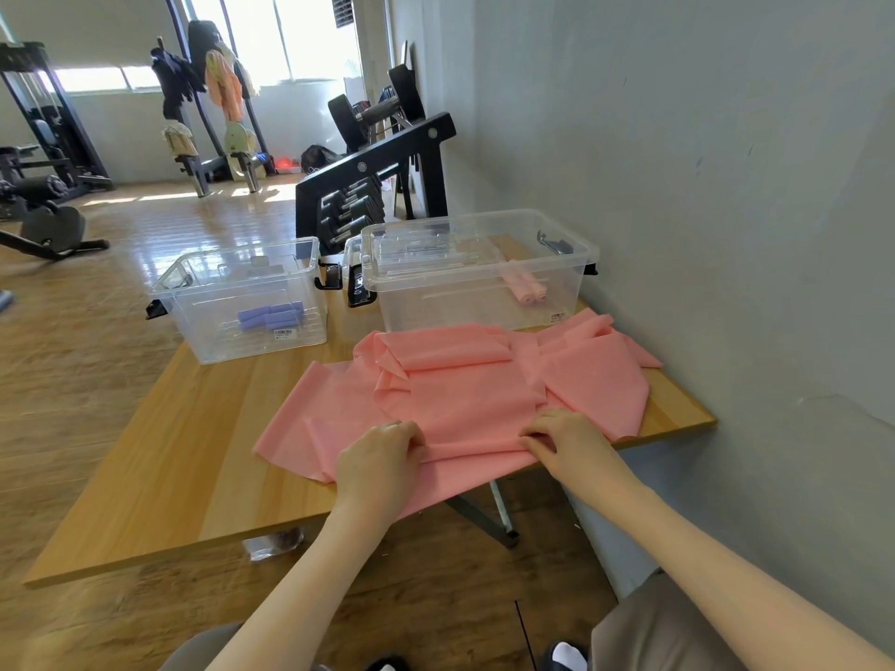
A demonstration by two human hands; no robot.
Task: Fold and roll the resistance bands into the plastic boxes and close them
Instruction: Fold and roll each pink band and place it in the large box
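A wide pink resistance band [465, 394] lies rumpled across the wooden table [193, 457], its near part hanging over the front edge. My left hand [382, 457] and my right hand [564, 440] each pinch a fold of the band near that edge. Behind it stand two clear plastic boxes without lids on. The left box [242, 302] holds rolled purple bands [271, 316]. The right box [477, 268] holds rolled pink bands [525, 288], and a clear lid [431, 251] rests inside it.
A grey wall [726, 186] runs along the table's right side. A black dumbbell rack [373, 186] stands behind the boxes. Gym machines stand on the wooden floor at far left. My knees and shoes show below the table edge.
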